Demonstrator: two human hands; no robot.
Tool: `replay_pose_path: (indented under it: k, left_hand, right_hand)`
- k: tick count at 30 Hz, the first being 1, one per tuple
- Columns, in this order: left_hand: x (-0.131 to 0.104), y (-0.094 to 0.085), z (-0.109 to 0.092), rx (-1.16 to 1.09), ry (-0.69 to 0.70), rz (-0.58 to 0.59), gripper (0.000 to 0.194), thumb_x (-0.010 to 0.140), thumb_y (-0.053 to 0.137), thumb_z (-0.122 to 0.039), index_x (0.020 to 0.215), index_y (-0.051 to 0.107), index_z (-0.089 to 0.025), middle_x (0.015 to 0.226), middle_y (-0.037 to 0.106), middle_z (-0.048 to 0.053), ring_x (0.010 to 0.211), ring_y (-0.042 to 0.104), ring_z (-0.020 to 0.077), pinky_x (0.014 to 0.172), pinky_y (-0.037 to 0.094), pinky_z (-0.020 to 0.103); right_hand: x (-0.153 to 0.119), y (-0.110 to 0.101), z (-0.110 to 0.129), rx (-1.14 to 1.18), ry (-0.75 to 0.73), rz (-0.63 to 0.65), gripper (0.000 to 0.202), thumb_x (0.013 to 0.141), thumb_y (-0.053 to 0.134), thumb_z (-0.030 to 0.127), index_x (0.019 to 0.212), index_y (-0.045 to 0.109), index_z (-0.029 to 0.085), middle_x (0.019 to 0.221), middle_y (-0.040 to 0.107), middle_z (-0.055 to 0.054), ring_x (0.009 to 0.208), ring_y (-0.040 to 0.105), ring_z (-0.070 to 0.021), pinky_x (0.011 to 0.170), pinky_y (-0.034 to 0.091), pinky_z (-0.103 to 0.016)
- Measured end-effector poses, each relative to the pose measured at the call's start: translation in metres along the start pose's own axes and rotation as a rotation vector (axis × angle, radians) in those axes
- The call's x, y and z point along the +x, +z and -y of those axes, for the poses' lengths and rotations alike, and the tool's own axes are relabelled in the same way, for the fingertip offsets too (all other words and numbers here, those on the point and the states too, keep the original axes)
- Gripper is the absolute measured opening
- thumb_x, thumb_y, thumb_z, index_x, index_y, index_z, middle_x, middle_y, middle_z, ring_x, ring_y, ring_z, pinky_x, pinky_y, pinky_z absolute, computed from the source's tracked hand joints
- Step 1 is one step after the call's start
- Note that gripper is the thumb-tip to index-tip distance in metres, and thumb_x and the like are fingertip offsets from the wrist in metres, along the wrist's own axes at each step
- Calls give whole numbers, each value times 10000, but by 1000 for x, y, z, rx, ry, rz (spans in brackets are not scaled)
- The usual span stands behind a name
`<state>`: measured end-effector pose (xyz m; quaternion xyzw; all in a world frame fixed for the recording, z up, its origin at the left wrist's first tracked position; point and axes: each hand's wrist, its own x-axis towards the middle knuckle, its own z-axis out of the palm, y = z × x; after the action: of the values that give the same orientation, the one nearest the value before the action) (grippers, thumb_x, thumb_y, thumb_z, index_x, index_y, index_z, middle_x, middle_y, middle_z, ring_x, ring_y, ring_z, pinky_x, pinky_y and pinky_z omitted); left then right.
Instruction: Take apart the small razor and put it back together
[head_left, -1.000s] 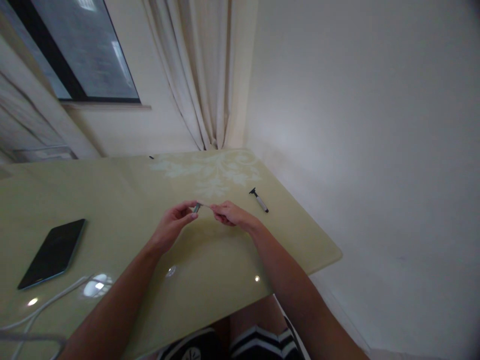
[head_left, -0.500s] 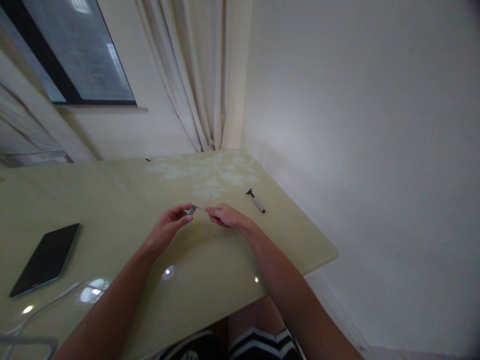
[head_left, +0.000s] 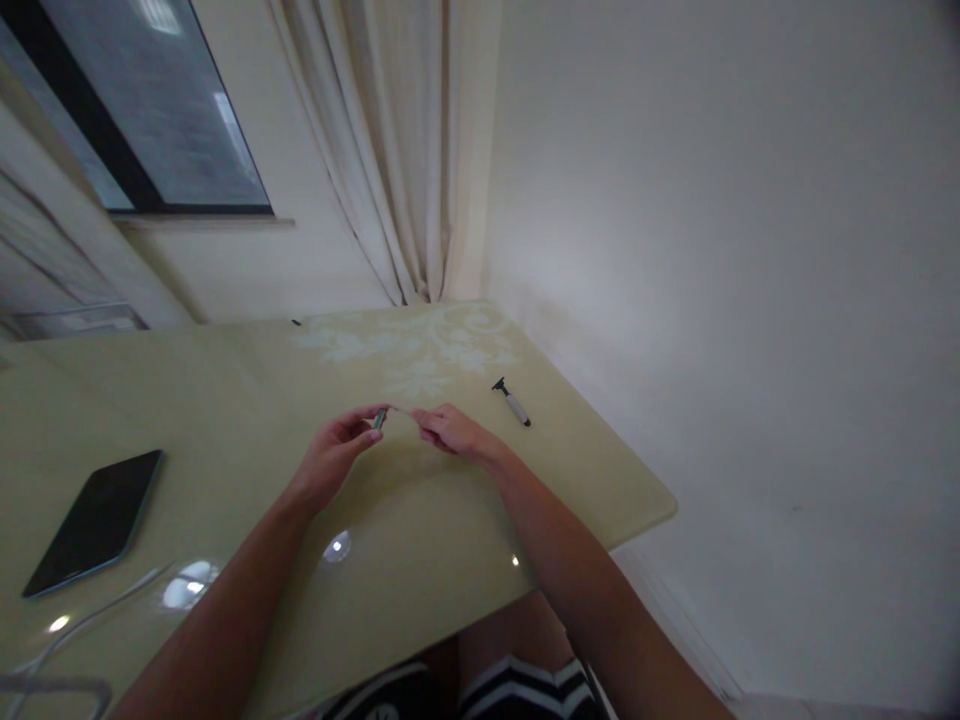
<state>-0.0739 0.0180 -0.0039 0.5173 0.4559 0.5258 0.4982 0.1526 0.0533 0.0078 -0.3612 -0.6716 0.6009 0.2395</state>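
Note:
Between the thumb and fingers of my left hand is a small green-and-dark rectangular piece, about the size of a razor cartridge; its exact kind is too small to make out. My right hand is closed on a thin pale stick, whose tip points left at the top of the small piece. Whether the tip touches it, I cannot tell. Both hands are held over the table, close together. To the right of my right hand lies a razor with a grey handle and a narrow black head.
The glossy pale-green table has a white floral print near its far edge. On the left lie a black tablet and a white cable. A tiny black object rests at the far edge. A wall borders the table's right side.
The small piece in my left hand has tilted slightly and shifted a little left. The stick's tip has risen slightly with it. Both grips stay the same.

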Motion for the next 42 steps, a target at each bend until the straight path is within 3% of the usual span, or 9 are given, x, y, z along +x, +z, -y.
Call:
replay_pose_path:
  k: [3,7,11,14,18,21,35,39,42]
  left_hand:
    - [-1,0,-2,-26,-39,15,589,649,920,-450,1158,766,-200,817,709,14,694,613,147,663,465,251]
    - [-2,0,-2,0,-49,12,591,654,913,-460,1159,761,-192,781,692,6,646,599,140,613,454,246]
    - [0,-2,3,35,-17,35,580,651,911,-458,1147,769,-193,762,685,5,653,604,146,612,451,247]
    - [2,-3,6,89,-20,41,547,655,908,-462,1108,775,-187,738,673,1,648,596,144,610,440,242]
    - [3,-3,4,121,-10,73,568,685,891,-457,1173,761,-196,766,677,6,702,617,156,662,457,250]
    - [2,-2,1,142,-21,69,567,662,900,-460,1142,771,-187,721,656,-3,661,592,151,626,435,244]
    - [2,-2,4,86,-21,67,569,682,889,-486,1148,762,-184,782,695,17,685,611,156,658,460,256]
    - [2,-2,3,84,-29,72,622,676,886,-505,1188,750,-181,810,700,24,699,617,160,666,468,258]
    - [2,-1,2,121,-27,42,621,641,898,-523,1134,769,-169,778,695,16,683,607,156,651,461,249]
  right_hand:
    - [-1,1,1,12,13,123,568,1032,454,573,612,453,190,464,340,82,400,256,-65,426,184,-234]
    - [-2,0,2,6,-20,-5,573,1026,461,581,604,436,194,457,329,86,403,250,-65,430,183,-233]
    - [-1,-1,0,12,13,114,559,1022,459,592,627,450,197,477,346,84,405,263,-69,426,184,-234]
    - [-1,-1,-1,-34,5,34,579,1007,469,622,618,443,194,479,349,81,420,273,-68,435,191,-231]
    - [-3,1,1,-25,57,136,585,999,477,635,618,449,192,479,343,83,420,271,-66,437,206,-225]
    - [-3,2,2,-38,27,9,597,1006,469,625,599,442,190,467,345,80,422,274,-64,444,211,-222]
    - [-4,-2,2,-27,-23,12,583,993,482,624,603,445,193,458,334,84,407,265,-63,441,190,-229]
    - [-3,0,3,-21,16,99,585,998,463,631,610,453,193,462,332,84,410,257,-68,440,196,-233]
    - [-4,0,3,-41,-1,-25,593,1000,465,626,595,439,193,460,337,81,422,264,-68,448,199,-229]
